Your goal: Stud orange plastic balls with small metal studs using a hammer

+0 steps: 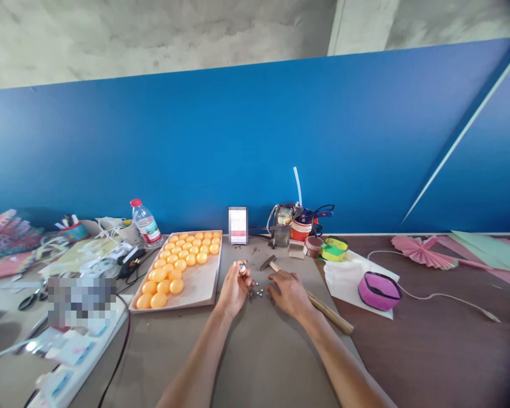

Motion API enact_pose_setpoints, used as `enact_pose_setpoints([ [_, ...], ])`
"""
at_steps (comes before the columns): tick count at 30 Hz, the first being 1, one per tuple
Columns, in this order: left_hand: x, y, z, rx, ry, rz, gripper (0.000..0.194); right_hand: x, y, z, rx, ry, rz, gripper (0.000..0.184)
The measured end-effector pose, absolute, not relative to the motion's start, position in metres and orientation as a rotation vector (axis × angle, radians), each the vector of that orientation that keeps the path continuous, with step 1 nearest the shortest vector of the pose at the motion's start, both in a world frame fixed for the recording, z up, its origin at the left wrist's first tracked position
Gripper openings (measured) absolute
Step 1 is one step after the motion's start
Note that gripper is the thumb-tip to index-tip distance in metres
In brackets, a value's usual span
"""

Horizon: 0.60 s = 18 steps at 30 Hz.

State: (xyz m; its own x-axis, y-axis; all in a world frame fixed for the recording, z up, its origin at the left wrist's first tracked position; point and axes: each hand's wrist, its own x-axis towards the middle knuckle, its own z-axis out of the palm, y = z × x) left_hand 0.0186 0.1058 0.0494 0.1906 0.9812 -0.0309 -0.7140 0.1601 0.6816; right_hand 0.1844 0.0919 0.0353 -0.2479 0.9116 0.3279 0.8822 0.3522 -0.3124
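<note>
My left hand (pixel 234 288) is closed around a small shiny metal piece (pixel 242 268), held up at its fingertips. My right hand (pixel 288 292) rests on the grey mat with its fingers curled down at a scatter of small metal bits (pixel 257 293); whether it pinches one I cannot make out. A hammer (pixel 306 296) with a wooden handle lies under and beside my right hand, its head pointing toward the wall.
A tray (pixel 199 289) of several orange balls sits to the left. A water bottle (pixel 147 224), cups and cables (pixel 300 224) stand along the blue wall. A pink pouch (pixel 378 290) on white paper lies right, pink paper fans (pixel 423 252) beyond. Scissors (pixel 32 297) and clutter fill the left.
</note>
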Motion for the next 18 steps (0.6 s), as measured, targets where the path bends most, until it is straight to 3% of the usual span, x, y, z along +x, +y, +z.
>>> enact_pose_setpoints([
  [4, 0.018, 0.105, 0.050, 0.607, 0.530, 1.300, 0.028, 0.172, 0.087, 0.035, -1.564, -2.305, 0.143, 0.022],
  [9, 0.018, 0.105, 0.050, 0.576, 0.518, 1.255, 0.033, 0.165, 0.088, 0.028, -1.583, -2.310, 0.134, 0.013],
  [18, 0.018, 0.105, 0.048, 0.571, 0.512, 1.229, 0.032, 0.162, 0.094, 0.021, -1.525, -2.252, 0.135, 0.019],
])
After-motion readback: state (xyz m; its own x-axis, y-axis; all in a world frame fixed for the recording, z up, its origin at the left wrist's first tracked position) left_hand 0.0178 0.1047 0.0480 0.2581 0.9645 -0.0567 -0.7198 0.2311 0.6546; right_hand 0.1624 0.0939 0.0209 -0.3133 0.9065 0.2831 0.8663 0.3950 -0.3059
